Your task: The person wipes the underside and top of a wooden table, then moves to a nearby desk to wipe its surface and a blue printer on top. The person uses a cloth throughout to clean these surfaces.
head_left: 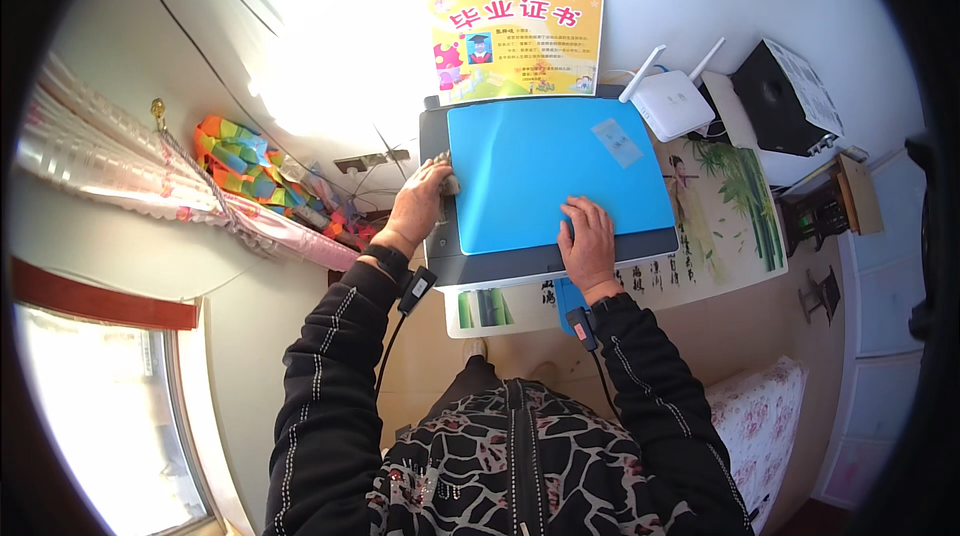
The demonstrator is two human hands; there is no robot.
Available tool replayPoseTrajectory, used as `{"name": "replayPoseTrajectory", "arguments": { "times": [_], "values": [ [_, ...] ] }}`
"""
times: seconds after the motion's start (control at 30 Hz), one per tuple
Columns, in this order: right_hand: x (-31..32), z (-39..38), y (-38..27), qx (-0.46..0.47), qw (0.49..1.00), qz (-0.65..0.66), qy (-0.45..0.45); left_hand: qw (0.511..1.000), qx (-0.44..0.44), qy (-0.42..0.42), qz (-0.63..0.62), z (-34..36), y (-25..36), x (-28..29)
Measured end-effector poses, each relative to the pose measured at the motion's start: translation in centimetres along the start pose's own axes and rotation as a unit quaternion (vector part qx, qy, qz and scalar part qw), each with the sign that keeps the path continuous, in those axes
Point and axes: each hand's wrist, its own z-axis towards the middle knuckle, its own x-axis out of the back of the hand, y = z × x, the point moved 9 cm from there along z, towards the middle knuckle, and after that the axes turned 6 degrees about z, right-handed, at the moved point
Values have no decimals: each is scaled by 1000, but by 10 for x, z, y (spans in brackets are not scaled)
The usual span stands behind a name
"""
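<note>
A dark flat-topped printer (500, 268) stands in front of me. A blue plastic sheet or folder (540, 166) with a clear label near its far right corner covers most of its top. My left hand (416, 201) is at the printer's left edge, its fingers closed over a small crumpled greyish cloth (451, 184), mostly hidden under them. Toward the near edge of the blue sheet, my right hand (588, 241) rests with fingers laid out and nothing visible in them. Both wrists wear dark bands with small cabled boxes.
A yellow printed certificate (515, 44) stands upright behind the printer. A white router (675, 104) and a black box-shaped device (788, 98) are at the back right. The table's decorated cover (745, 206) shows bamboo. Pink curtains (130, 171) and colourful fabric (240, 161) hang left.
</note>
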Motion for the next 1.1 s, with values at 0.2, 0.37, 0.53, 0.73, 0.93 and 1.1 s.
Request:
{"name": "replayPoseTrajectory", "arguments": {
  "times": [0.2, 0.37, 0.53, 0.73, 0.93, 1.1],
  "values": [
    [0, 0, 1, -10, 1000, -2, 1, 997, -16, -18, -78, -1, -3, -4],
    [1, -1, 0, -9, 1000, 0, 3, 998, -33, -40, -47, -57, 43, 11],
    [1, -2, 2, -2, 1000, 20, 15, 997, 17, -50, -53, -101, 85, 25],
    [15, -24, -22, 26, 992, 124, 25, 997, 38, -29, -58, -125, 133, 21],
    [4, -118, -54, -201, 858, 461, -106, 866, 299, -114, -384, -161, 165, -37],
    [-7, -151, -34, -340, 732, 567, -167, 792, 274, -117, -533, -152, 201, -62]
  ]
}}
